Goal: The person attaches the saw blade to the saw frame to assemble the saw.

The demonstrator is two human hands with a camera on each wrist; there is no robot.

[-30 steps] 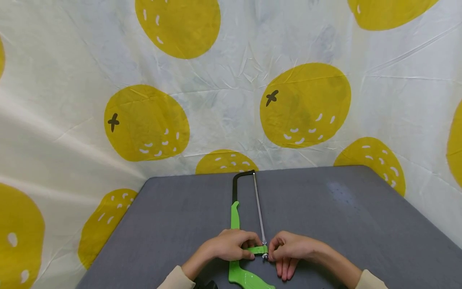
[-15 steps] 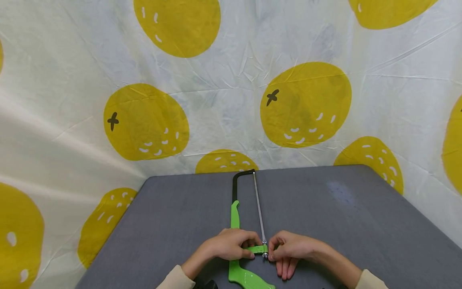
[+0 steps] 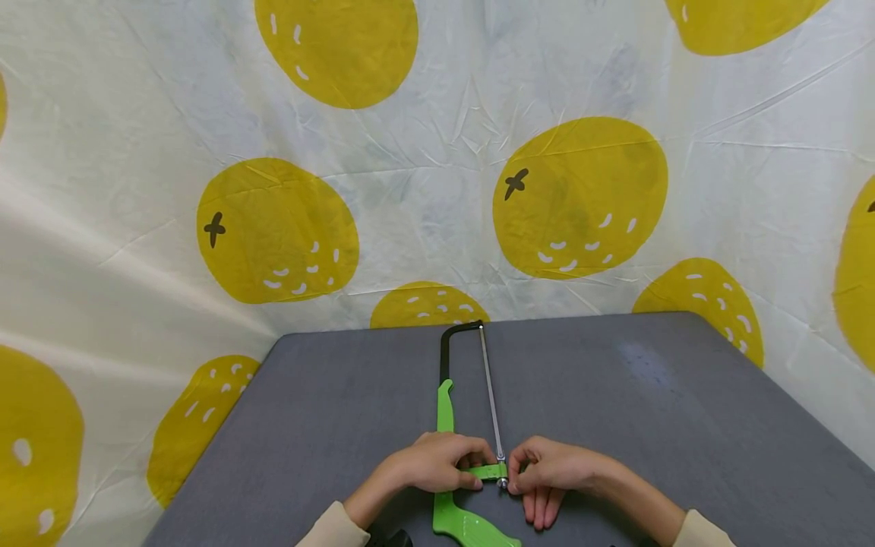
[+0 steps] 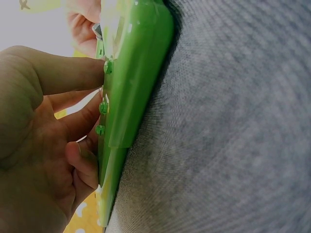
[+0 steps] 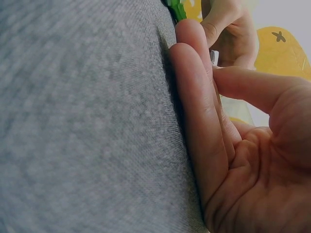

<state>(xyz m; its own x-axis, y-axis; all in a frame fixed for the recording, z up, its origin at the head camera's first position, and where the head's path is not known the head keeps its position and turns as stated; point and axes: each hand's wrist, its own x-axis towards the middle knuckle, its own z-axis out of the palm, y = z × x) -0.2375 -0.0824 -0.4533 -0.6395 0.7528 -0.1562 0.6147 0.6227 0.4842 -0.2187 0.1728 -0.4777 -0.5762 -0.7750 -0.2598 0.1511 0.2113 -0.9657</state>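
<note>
A hacksaw with a green handle and frame (image 3: pixel 445 410) lies flat on the grey surface, its thin metal blade (image 3: pixel 489 387) running up to the black front bow (image 3: pixel 446 353). My left hand (image 3: pixel 437 462) lies over the frame and grips the green cross arm (image 3: pixel 488 472) between thumb and fingers. At that arm's end sits a small metal wing nut (image 3: pixel 503 484). The thumb and index finger of my right hand (image 3: pixel 547 467) pinch at its right side; the exact contact is hidden. The other right fingers (image 5: pixel 197 92) lie extended along the surface in the right wrist view.
The grey padded table (image 3: pixel 355 387) reaches back to a pale curtain (image 3: pixel 424 220) printed with yellow fruit. A lighter patch (image 3: pixel 645 365) marks the table at the right. A small black object (image 3: pixel 399 539) shows at the bottom edge.
The wing nut looks turned compared with a second ago. Both hands and the hacksaw have stayed almost where they were.
</note>
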